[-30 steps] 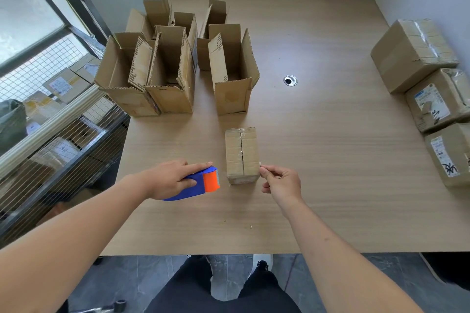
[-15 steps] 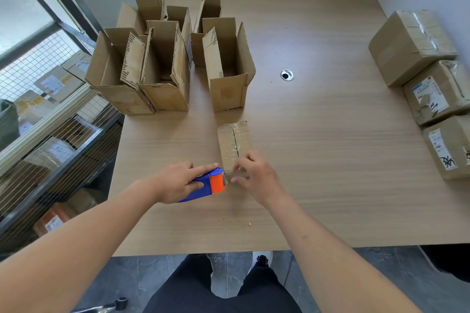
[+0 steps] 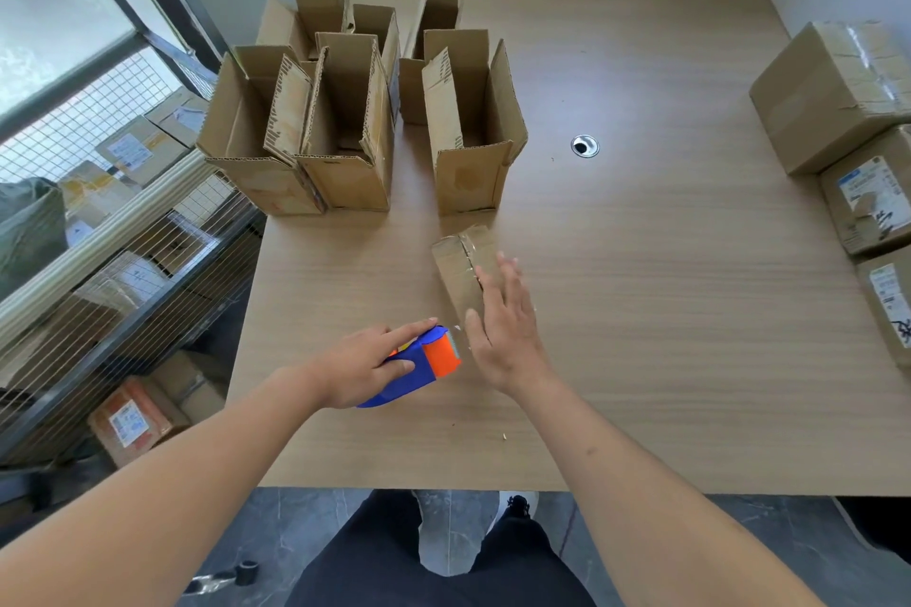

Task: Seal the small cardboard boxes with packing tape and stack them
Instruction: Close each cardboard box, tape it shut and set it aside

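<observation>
1. The right hand is spread, fingers straight and apart, laid flat along the near end and right side of the small box. It holds nothing; it appears to press on the cardboard, though whether the palm bears down fully cannot be told.
2. The left hand is clamped on the tape dispenser, forefinger stretched along its top and thumb curled against its side. The orange cutter end points at the right hand and lies just beside the box's near end.
3. The small box lies on the table, flaps closed, with clear tape visible along its centre seam. It sits slightly askew, just in front of the open boxes.
4. Judgement: the step in hand looks like smoothing the tape end after a cut. To do it well, the flat hand should rub from the seam outward and down the end face, so the tail sticks without wrinkles, while the dispenser is kept clear of loose tape.
5. Several open boxes stand upright at the far left, flaps up, unsealed.
6. Three taped parcels lie along the table's right edge, touching one another.
7. Nothing is stacked yet in the working area.
</observation>
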### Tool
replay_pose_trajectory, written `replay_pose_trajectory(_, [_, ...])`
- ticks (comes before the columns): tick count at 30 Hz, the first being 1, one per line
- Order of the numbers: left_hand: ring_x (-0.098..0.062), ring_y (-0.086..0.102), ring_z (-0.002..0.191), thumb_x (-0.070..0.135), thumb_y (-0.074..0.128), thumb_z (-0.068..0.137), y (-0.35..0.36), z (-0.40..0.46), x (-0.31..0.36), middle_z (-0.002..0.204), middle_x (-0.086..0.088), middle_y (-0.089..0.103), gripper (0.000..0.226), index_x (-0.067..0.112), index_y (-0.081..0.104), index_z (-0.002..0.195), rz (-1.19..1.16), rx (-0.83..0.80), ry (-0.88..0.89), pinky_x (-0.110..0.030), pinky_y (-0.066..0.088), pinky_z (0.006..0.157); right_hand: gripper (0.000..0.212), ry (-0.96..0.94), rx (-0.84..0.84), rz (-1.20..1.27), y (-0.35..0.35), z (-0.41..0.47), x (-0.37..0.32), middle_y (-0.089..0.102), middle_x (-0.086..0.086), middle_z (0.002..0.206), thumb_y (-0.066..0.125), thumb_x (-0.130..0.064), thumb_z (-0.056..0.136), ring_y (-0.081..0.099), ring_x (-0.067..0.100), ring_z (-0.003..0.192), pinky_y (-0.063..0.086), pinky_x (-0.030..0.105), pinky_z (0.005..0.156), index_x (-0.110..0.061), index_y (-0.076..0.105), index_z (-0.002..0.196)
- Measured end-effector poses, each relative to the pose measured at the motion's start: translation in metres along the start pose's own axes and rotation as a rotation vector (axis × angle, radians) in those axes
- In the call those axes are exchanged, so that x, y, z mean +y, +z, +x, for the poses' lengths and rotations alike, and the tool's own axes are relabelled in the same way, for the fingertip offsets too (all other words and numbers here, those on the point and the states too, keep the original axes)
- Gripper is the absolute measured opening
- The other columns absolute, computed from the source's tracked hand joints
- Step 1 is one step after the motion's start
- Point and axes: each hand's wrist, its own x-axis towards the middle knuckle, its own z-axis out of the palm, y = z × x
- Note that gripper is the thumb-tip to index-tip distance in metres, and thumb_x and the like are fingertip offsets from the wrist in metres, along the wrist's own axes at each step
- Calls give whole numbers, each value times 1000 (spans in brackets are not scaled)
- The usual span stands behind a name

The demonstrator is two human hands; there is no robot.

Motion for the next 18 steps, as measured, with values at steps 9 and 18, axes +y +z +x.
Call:
replay_pose_trajectory(9, [-20, 56, 106, 49, 35, 104, 10, -4, -1, 125, 0, 55, 60, 71, 0, 147, -124, -31, -21, -43, 46, 98, 81, -30, -208, -372, 13, 12, 18, -36, 1, 163, -3, -62, 93, -35, 13, 149, -25, 34, 120, -19, -20, 160])
replay_pose_trajectory(18, [-22, 58, 106, 45, 32, 107, -5, 5, 12, 126, -1, 60, 54, 46, 13, 157, -138, -104, -24, -45, 45, 98, 74, 0, -289, -365, 6, 15, 13, -41, -1, 160, 19, -53, 107, -40, 11, 146, -25, 34, 119, -21, -24, 158])
